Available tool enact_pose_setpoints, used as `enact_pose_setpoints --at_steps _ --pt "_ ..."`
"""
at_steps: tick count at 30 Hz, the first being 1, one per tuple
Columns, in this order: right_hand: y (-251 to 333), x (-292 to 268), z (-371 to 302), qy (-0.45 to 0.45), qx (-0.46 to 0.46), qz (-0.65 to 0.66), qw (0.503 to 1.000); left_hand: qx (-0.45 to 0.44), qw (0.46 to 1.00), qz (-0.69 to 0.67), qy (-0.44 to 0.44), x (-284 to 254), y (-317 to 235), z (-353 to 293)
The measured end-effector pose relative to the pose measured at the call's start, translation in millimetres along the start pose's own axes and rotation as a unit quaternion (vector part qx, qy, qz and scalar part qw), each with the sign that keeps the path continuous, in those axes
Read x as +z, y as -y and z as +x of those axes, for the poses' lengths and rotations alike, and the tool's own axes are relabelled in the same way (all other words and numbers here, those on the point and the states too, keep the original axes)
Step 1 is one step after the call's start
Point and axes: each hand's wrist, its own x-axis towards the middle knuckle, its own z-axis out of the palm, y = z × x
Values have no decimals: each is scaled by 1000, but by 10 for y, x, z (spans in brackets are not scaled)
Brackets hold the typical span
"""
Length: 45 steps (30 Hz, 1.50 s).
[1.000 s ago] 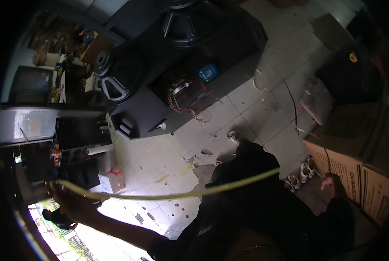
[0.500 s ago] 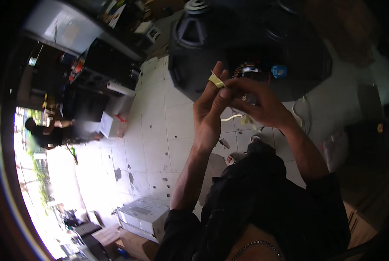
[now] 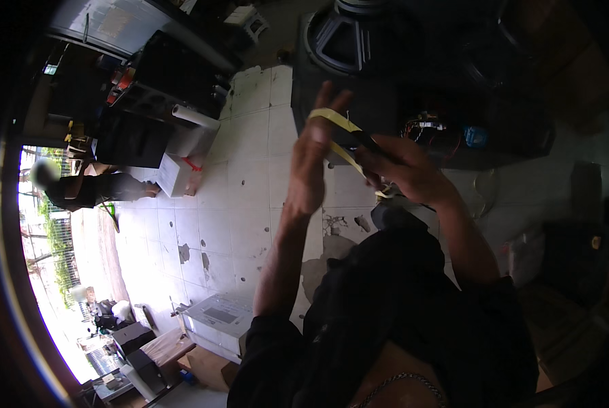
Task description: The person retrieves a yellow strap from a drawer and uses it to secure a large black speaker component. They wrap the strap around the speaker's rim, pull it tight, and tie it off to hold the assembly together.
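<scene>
A flat pale-yellow strip [image 3: 346,123] stretches between my two hands, in front of my body. My left hand [image 3: 307,160] is raised, its fingers blurred and pointing up, and the strip bends round them. A dark section continues the strip toward my right hand [image 3: 408,170]. The fingers of that hand are curled closed on the strip, and another yellow length runs back from them toward my left palm. Which part my left thumb touches is not plain.
Beyond my hands stands a large black cabinet [image 3: 359,102] with a round speaker [image 3: 338,41], loose wiring [image 3: 420,126] and a blue part [image 3: 475,137]. White boxes [image 3: 216,323] lie lower left. Another person [image 3: 93,190] is at the far left, near the bright doorway.
My hands have drawn apart, and more of the yellow strip shows between them. My left hand has shifted slightly left. The view has also turned a little.
</scene>
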Motion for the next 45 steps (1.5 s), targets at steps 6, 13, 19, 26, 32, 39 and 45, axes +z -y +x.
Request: enact_pose_setpoints --at_steps 6,13,19,26,32,39,45 --pt "-10 -662 -22 16 39 106 993 -70 944 -177 -271 -1124 205 517" --pt "38 -1603 -676 -87 -85 34 992 -40 903 -57 -424 -3089 337 711" --pt "780 -1131 -637 -334 49 -95 936 -159 761 496 -388 -4689 559 663" --pt "659 -191 915 -126 114 -56 984 60 988 118 83 -2019 189 1491" --pt "344 58 1233 -133 26 75 988 171 953 89 234 -1277 340 1652" --pt "-179 -171 1372 -156 -174 237 943 303 928 178 121 -895 582 1813" --pt "-374 -724 1413 -131 -272 261 917 321 912 249 55 -487 899 2065"
